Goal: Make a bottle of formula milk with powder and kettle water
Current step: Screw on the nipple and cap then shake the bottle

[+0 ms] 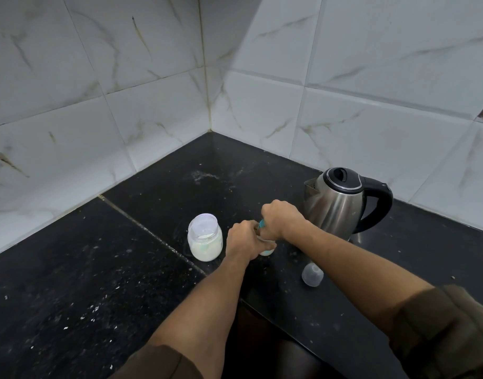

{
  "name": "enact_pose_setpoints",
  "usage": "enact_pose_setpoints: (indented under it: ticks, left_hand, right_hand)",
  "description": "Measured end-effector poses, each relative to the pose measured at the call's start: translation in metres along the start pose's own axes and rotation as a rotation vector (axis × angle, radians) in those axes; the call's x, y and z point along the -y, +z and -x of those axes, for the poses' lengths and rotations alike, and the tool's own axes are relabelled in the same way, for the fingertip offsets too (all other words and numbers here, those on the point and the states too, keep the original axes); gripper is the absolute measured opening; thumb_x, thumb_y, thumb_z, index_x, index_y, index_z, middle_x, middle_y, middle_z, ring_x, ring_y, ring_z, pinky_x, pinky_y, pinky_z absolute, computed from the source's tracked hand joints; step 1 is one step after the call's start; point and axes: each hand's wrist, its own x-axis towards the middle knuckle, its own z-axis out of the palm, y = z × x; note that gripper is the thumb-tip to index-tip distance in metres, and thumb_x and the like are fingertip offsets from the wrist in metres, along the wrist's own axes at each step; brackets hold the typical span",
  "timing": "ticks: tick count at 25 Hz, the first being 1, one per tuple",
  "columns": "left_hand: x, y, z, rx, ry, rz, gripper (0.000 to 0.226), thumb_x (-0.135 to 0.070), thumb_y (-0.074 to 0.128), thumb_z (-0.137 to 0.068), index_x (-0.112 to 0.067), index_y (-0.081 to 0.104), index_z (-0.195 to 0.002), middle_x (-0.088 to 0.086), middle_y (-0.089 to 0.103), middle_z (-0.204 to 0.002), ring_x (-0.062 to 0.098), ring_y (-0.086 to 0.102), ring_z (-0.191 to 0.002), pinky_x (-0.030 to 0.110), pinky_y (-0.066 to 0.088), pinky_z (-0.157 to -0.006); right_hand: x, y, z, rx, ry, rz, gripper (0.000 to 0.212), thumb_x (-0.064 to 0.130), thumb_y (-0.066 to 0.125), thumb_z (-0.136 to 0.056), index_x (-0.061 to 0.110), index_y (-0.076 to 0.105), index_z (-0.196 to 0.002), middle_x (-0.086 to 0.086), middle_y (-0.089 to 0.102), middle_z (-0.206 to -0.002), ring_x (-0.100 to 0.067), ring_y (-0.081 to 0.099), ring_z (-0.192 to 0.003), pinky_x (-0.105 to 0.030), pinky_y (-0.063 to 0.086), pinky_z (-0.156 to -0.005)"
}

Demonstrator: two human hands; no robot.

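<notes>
Black speckled stone surface point(84, 283) in a corner of white marbled wall tiles point(125, 77), dotted with pale crumbs and powder. Left hand point(243, 242) wrapped around a small baby bottle point(267, 251) standing on the surface, only its pale base and a sliver of wall visible below the fingers. Right hand point(282, 220) clenched above the bottle's mouth, pinching a teal handle point(261, 223), apparently a scoop; bowl of it hidden behind the hands. Just left of the bottle, apart from it, an open clear powder jar point(205, 237), upright, partly filled with white formula powder. Behind the right wrist, a stainless steel kettle point(336, 203) with black lid shut and black handle pointing right, spout facing left. Nearer the camera, under the right forearm, a clear bottle cap point(312, 274) lying on the surface, well apart from the jar. Olive sleeves point(448, 329) pushed up both arms.
</notes>
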Motion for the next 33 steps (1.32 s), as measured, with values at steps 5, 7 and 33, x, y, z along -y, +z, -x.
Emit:
enact_pose_setpoints:
  ticks: [5,7,33]
  left_hand:
    - [0.001,0.002,0.004,0.004,-0.027,0.068,0.038,-0.044,0.086,-0.074,-0.023,0.07,-0.101,-0.007,0.073,-0.089,0.011,0.065,-0.085,0.03,0.054,-0.082]
    - [0.002,0.003,0.004,-0.004,-0.028,0.093,0.043,-0.046,0.087,-0.071,-0.023,0.072,-0.104,-0.007,0.074,-0.092,0.013,0.068,-0.09,0.032,0.056,-0.085]
    - [-0.01,0.002,0.013,0.0,-0.081,0.148,0.057,-0.041,0.092,-0.071,-0.02,0.067,-0.118,-0.002,0.073,-0.114,0.017,0.067,-0.107,0.038,0.054,-0.096]
  right_hand:
    - [-0.005,-0.004,0.004,0.045,0.138,-0.132,0.058,0.057,0.078,-0.081,0.014,0.061,-0.116,-0.002,0.065,-0.089,-0.017,0.064,-0.07,-0.035,0.061,-0.074]
    - [-0.016,-0.016,0.007,0.17,0.177,-0.172,0.068,0.061,0.083,-0.071,0.017,0.057,-0.116,-0.004,0.067,-0.085,-0.019,0.069,-0.071,-0.036,0.063,-0.076]
    - [-0.046,-0.036,0.029,-0.136,0.149,-0.349,0.033,0.034,0.065,-0.083,0.025,0.071,-0.114,-0.004,0.074,-0.096,-0.021,0.072,-0.06,-0.031,0.063,-0.065]
